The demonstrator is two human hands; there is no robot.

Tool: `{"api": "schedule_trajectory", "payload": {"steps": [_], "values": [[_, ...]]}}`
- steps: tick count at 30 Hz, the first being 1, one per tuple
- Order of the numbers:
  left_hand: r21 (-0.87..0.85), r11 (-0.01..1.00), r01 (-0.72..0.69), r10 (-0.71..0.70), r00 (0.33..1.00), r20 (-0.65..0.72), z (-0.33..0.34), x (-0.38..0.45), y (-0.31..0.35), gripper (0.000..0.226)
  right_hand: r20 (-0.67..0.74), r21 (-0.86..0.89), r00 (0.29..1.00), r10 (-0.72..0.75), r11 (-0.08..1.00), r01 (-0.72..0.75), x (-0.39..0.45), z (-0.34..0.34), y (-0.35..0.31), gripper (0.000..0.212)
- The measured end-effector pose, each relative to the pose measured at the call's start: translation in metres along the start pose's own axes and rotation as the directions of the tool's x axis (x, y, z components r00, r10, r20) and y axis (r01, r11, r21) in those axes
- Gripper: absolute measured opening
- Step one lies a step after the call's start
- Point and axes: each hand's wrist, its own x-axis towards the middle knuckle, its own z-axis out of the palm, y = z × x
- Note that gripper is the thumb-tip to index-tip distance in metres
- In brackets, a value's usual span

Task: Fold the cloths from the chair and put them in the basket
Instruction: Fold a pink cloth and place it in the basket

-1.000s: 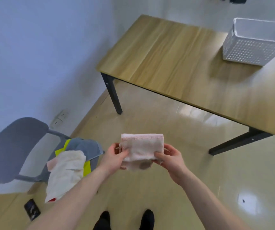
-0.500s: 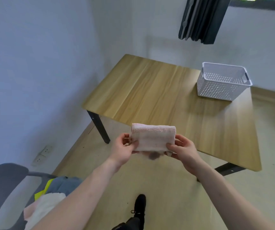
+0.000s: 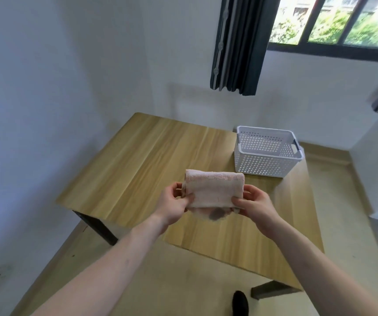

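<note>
Two bare forearms reached forward. The left hand (image 3: 172, 205) and right hand (image 3: 253, 205) each pinched one end of a folded pink towel (image 3: 215, 189), thumbs on its near face, holding it in the air above the wooden table (image 3: 137, 160). Farther back, near the table's far right corner, stood a white perforated basket (image 3: 266, 152). Beyond were a dark curtain (image 3: 238, 44) and a window (image 3: 334, 21).

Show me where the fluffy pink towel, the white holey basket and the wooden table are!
folded pink towel (image 3: 215, 190): head view, middle of its front face.
white perforated plastic basket (image 3: 264, 164): head view, near wall.
light wooden table (image 3: 151, 156): head view, bare top.
</note>
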Motion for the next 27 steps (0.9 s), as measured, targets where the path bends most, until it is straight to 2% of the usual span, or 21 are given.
{"api": "schedule_trajectory", "payload": {"steps": [6,12,17,22,27], "values": [[-0.071,0.997,0.005,-0.01,0.998,-0.065,0.099,0.075,0.024,0.018,0.042,-0.03,0.999,-0.004,1.0,0.005,0.095,-0.086,-0.025,0.029],[-0.12,0.99,0.076,-0.086,0.993,-0.08,0.186,0.138,0.037,0.019,0.116,-0.003,0.99,0.082,0.997,-0.082,0.174,-0.156,-0.042,0.03],[-0.032,0.984,0.175,-0.177,0.983,-0.041,0.228,0.195,0.043,0.024,0.1,-0.007,0.985,0.139,0.99,-0.139,0.244,-0.195,-0.054,0.02],[0.105,0.97,0.219,-0.219,0.976,-0.008,0.257,0.254,0.043,0.024,0.062,-0.055,0.983,0.175,0.984,-0.172,0.307,-0.22,-0.057,0.023],[0.298,0.934,0.197,-0.201,0.979,-0.02,0.283,0.309,0.036,0.024,0.015,-0.062,0.974,0.227,0.972,-0.225,0.376,-0.227,-0.056,0.031]]}}
